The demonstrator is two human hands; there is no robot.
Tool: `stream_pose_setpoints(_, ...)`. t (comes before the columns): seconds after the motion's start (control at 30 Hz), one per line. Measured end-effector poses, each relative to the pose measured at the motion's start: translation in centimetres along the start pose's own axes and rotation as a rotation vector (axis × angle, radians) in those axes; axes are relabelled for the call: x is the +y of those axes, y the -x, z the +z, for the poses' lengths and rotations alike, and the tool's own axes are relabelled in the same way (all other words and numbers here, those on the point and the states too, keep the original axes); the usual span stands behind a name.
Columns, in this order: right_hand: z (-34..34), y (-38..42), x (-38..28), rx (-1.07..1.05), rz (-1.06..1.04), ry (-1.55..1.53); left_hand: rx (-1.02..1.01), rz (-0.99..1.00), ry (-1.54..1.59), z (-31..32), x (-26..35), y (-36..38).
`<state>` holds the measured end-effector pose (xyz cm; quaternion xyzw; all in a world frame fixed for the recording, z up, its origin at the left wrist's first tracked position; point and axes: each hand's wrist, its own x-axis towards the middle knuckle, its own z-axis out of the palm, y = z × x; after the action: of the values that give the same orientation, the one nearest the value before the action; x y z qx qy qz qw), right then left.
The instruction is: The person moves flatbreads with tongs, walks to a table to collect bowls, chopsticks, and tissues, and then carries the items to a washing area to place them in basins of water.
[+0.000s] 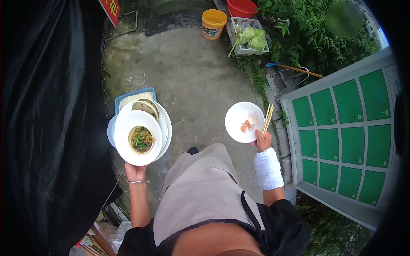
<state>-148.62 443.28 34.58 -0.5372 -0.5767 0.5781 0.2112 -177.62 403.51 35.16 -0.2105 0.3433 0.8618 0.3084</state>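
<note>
My left hand (135, 172) is closed at the near rim of a wide-rimmed white bowl (124, 147), which has chopped greens and some liquid in its deep middle. White plates (165, 121) lie stacked beneath it, and a patterned bowl (145, 107) tilts behind it. How the fingers sit under the stack is hidden. On the other side, my right hand (262, 141) grips a white bowl (235, 121) by its edge. Orange scraps and a pale piece, perhaps eggshell, lie inside. Several wooden chopsticks (268, 119) stick up from the same hand.
Beyond the stack shows a blue-rimmed tray (134, 92) with white contents. A yellow bucket (213, 24), a red basin (242, 8) and a white basket (247, 49) of cabbages stand ahead. Green-doored lockers (341, 136) line the right; a black sheet (51, 128) hangs left.
</note>
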Motion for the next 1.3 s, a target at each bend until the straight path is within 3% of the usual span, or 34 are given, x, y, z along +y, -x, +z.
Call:
stream_pose_setpoints(0.2,9.7,-15.8,-8.2,0.082,0.005,-0.149,0.0,0.036,0.087,11.3,3.2,-18.6)
stream_pose_setpoints(0.3,15.4,-26.0,-11.0,0.048,0.029,-0.119,-0.034,0.027,0.01,14.1,4.7,-27.5)
stream_pose_setpoints(0.4,21.5,-36.9,-17.8,-0.035,-0.009,-0.175,-0.063,0.046,0.054,23.1,6.5,-35.2)
stream_pose_setpoints(0.5,26.6,-45.2,-23.3,-0.123,0.058,-0.172,0.078,0.069,0.094,28.5,8.6,-42.7)
stream_pose_setpoints(0.7,37.6,-62.1,-32.2,-0.215,0.113,-0.188,0.092,0.028,0.074,38.5,12.6,-59.2)
stream_pose_setpoints(0.87,46.2,-74.5,-36.8,-0.151,0.149,-0.243,0.071,0.04,0.016,44.0,17.0,-76.7)
stream_pose_setpoints(1.2,55.5,-97.2,-50.1,0.047,0.191,-0.22,0.028,-0.032,-0.134,66.5,23.6,-106.9)
stream_pose_setpoints(1.3,56.5,-107.5,-52.4,0.03,0.174,-0.235,0.038,-0.006,-0.147,72.9,22.4,-116.8)
